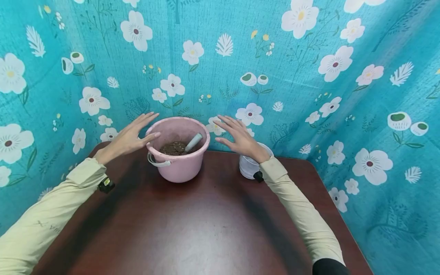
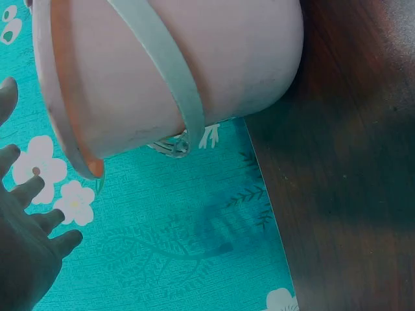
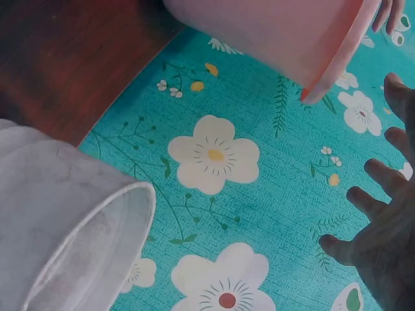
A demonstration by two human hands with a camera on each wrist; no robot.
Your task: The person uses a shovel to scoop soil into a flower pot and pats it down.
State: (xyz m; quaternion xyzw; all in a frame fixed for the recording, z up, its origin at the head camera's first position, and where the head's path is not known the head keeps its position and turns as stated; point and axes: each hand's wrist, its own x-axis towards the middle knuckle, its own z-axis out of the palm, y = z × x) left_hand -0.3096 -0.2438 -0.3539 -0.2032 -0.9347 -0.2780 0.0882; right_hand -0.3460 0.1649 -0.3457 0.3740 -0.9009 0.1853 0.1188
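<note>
A pink bucket (image 1: 181, 168) stands at the back of the table, with dark soil (image 1: 174, 148) inside. From the soil a light grey-blue tool handle (image 1: 194, 142) sticks out at a slant; its lower end is buried. My left hand (image 1: 128, 135) is at the bucket's left rim, fingers spread and holding nothing. On the other side my right hand (image 1: 240, 138) hovers between the bucket and a white pot (image 1: 248, 168), fingers spread and apart from the bucket. That hand and wrist partly cover the pot in the head view; the right wrist view shows its rim and bare inner wall.
The dark brown table (image 1: 185, 221) reaches toward me, with rounded far corners. Close behind it hangs a turquoise flowered curtain (image 1: 213, 76), which also runs along both sides. The bucket's pale bail handle (image 2: 165, 61) hangs down on its outside.
</note>
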